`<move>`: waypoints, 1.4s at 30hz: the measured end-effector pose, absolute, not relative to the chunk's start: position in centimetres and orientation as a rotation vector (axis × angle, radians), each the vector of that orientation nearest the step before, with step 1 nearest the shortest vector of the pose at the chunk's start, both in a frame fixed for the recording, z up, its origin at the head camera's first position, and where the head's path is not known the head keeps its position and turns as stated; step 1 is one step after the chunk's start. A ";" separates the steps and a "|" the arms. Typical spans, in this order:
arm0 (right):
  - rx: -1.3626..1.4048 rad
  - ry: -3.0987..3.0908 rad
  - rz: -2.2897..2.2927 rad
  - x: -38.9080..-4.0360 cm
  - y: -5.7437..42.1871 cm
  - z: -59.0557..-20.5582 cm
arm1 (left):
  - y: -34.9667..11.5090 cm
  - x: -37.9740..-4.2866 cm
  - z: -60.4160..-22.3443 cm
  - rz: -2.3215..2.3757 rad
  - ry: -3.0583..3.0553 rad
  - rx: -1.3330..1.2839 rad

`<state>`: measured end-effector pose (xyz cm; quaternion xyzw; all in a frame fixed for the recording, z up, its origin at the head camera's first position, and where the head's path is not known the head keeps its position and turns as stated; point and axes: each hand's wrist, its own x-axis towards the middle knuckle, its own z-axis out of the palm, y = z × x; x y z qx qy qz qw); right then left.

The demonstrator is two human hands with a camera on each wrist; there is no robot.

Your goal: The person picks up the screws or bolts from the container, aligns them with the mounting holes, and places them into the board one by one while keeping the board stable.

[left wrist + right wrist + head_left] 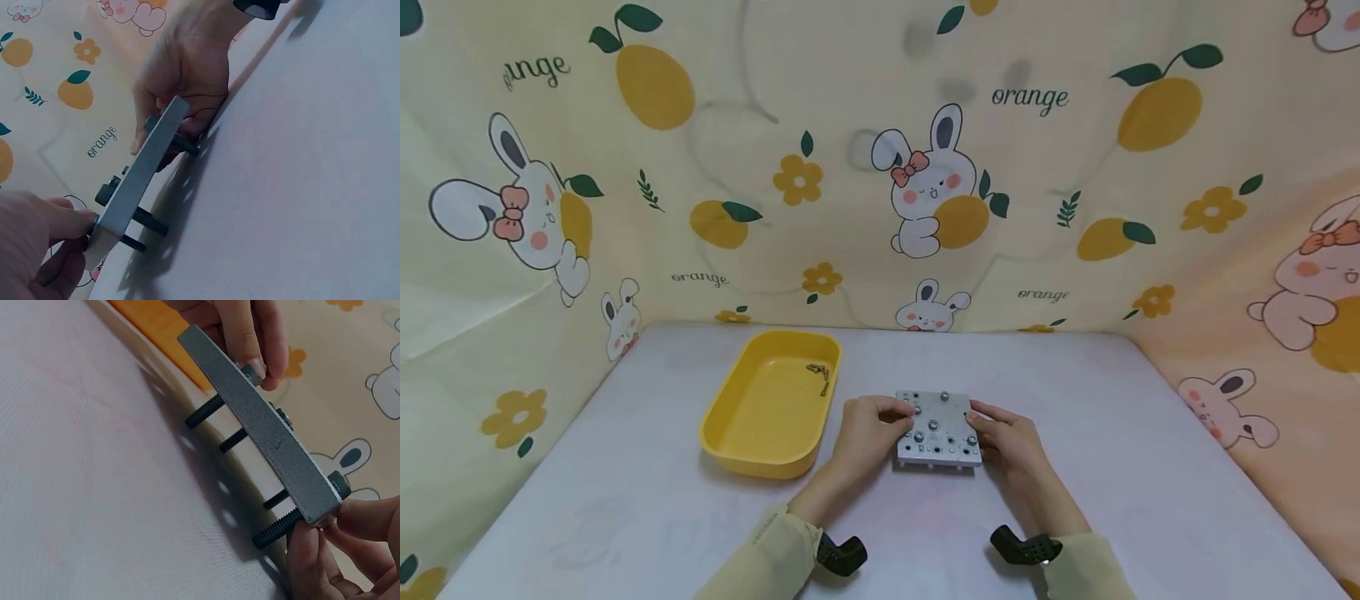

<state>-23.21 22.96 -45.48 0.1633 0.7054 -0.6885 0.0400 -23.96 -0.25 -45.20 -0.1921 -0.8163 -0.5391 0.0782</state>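
A grey metal plate (951,421) with holes and several socket-head bolts is held between both hands, just above the table. The left hand (868,433) pinches its left edge, fingertips close to a bolt head. On the opposite edge, the right hand (1015,442) grips with thumb above and fingers partly hidden beneath. Seen edge-on in the left wrist view, the plate (144,169) has threaded bolt shanks (150,220) sticking out of its underside. More shanks (278,530) of differing thickness show in the right wrist view, with the plate's shadow on the cloth below.
Left of the hands stands a yellow tray (718,425) with a few small dark screws (820,375) in its far right corner. A white cloth covers the table (1112,417). Printed curtains (850,250) enclose the back and both sides.
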 end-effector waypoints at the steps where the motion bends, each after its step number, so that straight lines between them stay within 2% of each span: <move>1: 0.504 2.161 -2.107 -23.2 23.0 -45.5 | -0.2 -24.0 -45.2 -1.621 -2.439 -0.577; 15: 0.516 2.141 -2.091 -22.7 22.7 -46.3 | -0.8 -23.9 -46.5 -1.815 -2.445 -0.484; 25: 0.507 2.164 -2.078 -23.3 22.7 -45.6 | -0.9 -24.3 -45.3 -1.847 -2.459 -0.490; 30: 0.530 2.178 -2.078 -23.4 22.8 -45.3 | -1.1 -23.4 -41.8 -1.851 -2.389 -0.540; 35: 0.519 2.172 -2.072 -23.2 22.7 -45.2 | -3.8 -22.0 -36.6 -1.983 -2.275 -0.615; 38: 0.506 2.176 -2.080 -23.1 22.7 -45.1 | -6.7 -23.0 -34.2 -2.018 -2.313 -0.659; 42: 0.510 2.170 -2.095 -23.0 22.8 -45.0 | -11.1 -26.7 -32.7 -2.033 -2.334 -0.651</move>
